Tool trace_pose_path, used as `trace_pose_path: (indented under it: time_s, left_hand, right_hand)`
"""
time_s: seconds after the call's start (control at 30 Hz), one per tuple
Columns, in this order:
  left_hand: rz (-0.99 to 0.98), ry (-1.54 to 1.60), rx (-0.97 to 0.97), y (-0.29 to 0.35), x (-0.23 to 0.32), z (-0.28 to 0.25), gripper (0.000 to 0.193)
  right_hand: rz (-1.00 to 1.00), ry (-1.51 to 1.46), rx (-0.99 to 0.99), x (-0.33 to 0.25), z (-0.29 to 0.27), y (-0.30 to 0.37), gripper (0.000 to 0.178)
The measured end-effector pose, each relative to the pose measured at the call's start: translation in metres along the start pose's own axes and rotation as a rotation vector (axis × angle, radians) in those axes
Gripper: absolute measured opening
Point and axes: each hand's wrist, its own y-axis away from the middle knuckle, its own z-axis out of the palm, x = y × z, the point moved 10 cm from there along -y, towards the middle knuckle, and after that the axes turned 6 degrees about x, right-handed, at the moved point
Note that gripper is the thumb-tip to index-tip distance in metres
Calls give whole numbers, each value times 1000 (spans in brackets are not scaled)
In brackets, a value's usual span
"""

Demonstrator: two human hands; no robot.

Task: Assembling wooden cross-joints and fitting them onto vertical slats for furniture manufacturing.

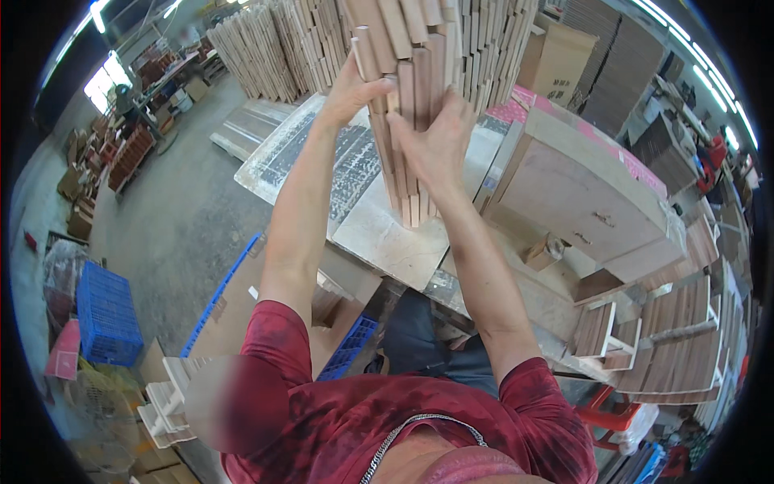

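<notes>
A tall stack of narrow wooden slats [417, 77] stands at the far side of the workbench, its layers staggered and its lower ends resting on a pale board [379, 242]. My left hand [348, 98] grips the stack's left side, the thumb laid across the near face. Lower down on the right, my right hand [439, 139] holds the stack, with its thumb against the front slats. Some fingers of both hands are hidden by the wood. Under the pale board lies a dark, paint-worn tabletop [310, 165].
More upright slat bundles [266, 52] fill the back. A large wooden box [584, 198] stands right of the bench, near slatted panels [673, 339]. On the left floor sits a blue crate [109, 315]. An open carton [242, 302] is beside my left arm.
</notes>
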Motion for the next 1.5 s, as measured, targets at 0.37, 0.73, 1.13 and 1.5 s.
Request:
trace_pose_path:
  time_s: [0.37,0.73,1.13,1.5]
  left_hand:
    - [-290,359,-309,14,-36,-3,122]
    - [-373,344,-234,23,-50,-15,128]
    - [109,-445,487,89,79,20,133]
    - [89,-431,459,87,90,28,133]
  right_hand:
    - [-149,-115,-161,-41,-14,57,97]
    - [-129,-132,-284,-46,-13,66,94]
    - [-209,-146,-305,-34,-22,51,64]
    - [-243,-335,-33,-24,-46,-56,39]
